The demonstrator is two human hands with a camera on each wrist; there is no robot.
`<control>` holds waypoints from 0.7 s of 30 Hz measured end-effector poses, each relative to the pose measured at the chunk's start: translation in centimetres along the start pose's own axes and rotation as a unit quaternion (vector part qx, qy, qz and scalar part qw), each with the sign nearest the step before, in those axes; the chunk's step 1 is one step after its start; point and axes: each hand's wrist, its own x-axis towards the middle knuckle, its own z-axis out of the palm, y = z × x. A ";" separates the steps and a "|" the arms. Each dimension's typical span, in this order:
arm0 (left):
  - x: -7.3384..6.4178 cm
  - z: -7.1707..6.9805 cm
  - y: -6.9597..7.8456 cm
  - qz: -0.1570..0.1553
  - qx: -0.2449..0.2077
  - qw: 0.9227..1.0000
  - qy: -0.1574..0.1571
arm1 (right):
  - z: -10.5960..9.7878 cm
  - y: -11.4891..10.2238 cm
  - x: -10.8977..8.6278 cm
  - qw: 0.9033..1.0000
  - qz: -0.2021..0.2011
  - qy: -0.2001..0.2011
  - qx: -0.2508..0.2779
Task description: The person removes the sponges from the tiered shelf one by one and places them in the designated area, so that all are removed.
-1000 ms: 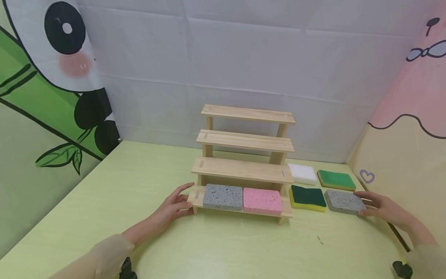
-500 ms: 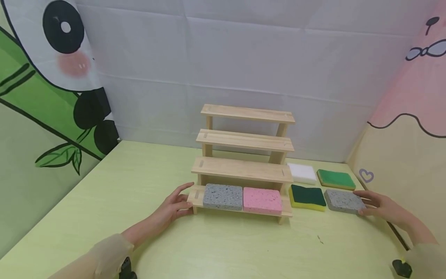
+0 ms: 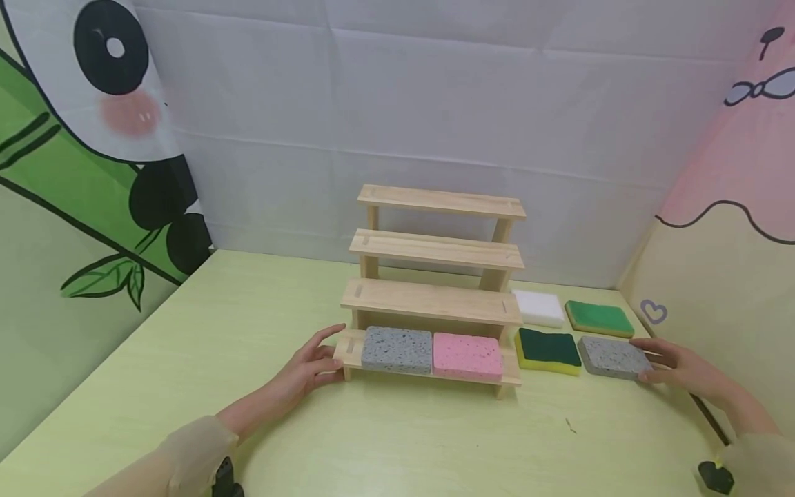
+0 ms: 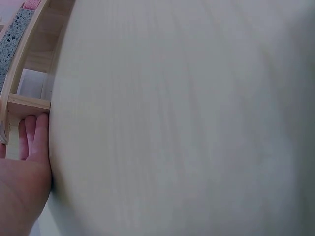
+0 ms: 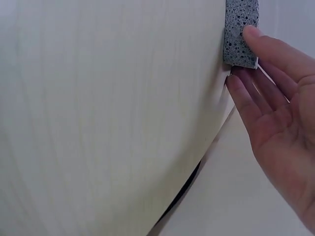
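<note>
On the right of the table lies a grey speckled sponge point(image 3: 613, 357). My right hand point(image 3: 686, 373) grips its right end, the thumb on one side in the right wrist view. My left hand point(image 3: 304, 369) holds the left end of the lowest board of a wooden step shelf point(image 3: 428, 300). In the left wrist view several fingers point(image 4: 35, 135) reach under that board against its leg. A blue-grey speckled sponge point(image 3: 397, 350) and a pink sponge point(image 3: 467, 357) sit side by side on the lowest step.
Right of the shelf lie a white sponge point(image 3: 539, 308), a green-topped sponge point(image 3: 599, 318) and a yellow sponge with a dark green top point(image 3: 548, 351). A pale cloth wall point(image 3: 428, 103) stands behind; printed panels flank the table point(image 3: 397, 442).
The view shifts very slightly. Both hands, the sponges and the shelf stay where they were.
</note>
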 end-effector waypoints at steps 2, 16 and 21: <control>0.0 0.0 0.1 -0.001 0.001 1.000 -0.001 | 0.0 0.0 0.1 1.000 -0.009 0.000 0.003; 0.1 0.0 0.2 -0.006 0.002 1.000 0.000 | -0.7 -3.1 0.7 0.999 -0.021 -0.016 -0.044; 0.1 -0.1 0.1 -0.005 0.004 1.000 -0.004 | -0.9 -5.1 1.1 0.995 -0.035 0.016 -0.088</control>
